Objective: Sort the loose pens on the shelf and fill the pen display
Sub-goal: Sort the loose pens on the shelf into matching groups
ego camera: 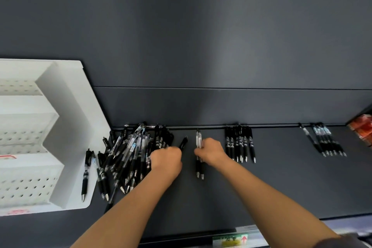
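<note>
A heap of loose black pens (128, 155) lies at the left of the dark shelf (271, 183), against the back wall. My left hand (166, 160) is at the heap's right edge and grips a black pen (183, 142) that sticks out above the fist. My right hand (211, 152) holds two clear-barrelled pens (199, 169) upright on the shelf. A sorted row of black pens (240, 145) lies right of that hand. Another sorted group of pens (326, 141) lies further right. The white tiered pen display (66, 127) stands at the far left.
One pen (85, 177) lies on the display's base rim. A red and orange package (362, 129) sits at the far right of the shelf. A price label strip (231, 239) runs along the shelf's front edge.
</note>
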The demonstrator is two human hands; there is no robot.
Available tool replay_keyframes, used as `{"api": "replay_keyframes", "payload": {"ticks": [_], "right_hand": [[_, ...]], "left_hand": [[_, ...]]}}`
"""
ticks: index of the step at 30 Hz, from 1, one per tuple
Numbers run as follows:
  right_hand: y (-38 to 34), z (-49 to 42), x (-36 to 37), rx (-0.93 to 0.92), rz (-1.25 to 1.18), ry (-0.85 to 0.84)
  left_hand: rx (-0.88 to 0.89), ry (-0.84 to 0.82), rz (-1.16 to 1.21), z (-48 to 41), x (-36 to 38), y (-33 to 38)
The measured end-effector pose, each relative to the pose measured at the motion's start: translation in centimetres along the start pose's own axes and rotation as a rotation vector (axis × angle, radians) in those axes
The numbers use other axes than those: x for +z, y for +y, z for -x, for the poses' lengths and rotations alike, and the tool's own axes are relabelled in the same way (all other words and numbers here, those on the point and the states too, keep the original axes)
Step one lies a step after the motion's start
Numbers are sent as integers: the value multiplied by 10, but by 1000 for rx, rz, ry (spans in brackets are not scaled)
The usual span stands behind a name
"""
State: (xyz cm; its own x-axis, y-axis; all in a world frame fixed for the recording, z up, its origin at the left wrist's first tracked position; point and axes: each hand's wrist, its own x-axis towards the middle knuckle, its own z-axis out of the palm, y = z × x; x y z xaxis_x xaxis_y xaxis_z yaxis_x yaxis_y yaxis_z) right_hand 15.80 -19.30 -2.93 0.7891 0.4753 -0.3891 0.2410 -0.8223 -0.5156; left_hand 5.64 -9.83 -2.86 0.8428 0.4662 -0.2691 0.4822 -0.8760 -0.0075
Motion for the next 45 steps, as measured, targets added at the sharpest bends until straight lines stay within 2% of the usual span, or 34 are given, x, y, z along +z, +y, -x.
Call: {"api": "replay_keyframes", "payload": {"ticks": [6, 16, 28, 33, 40, 45], "right_hand": [[19, 3, -24, -41, -27, 56], [82, -10, -100, 7, -13, 118], [148, -36, -138, -14, -21, 61], [164, -42, -144, -21, -47, 48], [204, -43, -172, 38, -19, 77], [246, -42, -202, 144, 130, 136]], "left_hand": [[25, 50, 279, -14, -18, 30], [-82, -84, 566, -55, -3, 99], [-148, -52, 566, -63, 1, 162], [-162, 29, 435, -58, -6, 172], [-44, 158, 366, -59, -20, 214], [76, 143, 342, -67, -20, 256]]}}
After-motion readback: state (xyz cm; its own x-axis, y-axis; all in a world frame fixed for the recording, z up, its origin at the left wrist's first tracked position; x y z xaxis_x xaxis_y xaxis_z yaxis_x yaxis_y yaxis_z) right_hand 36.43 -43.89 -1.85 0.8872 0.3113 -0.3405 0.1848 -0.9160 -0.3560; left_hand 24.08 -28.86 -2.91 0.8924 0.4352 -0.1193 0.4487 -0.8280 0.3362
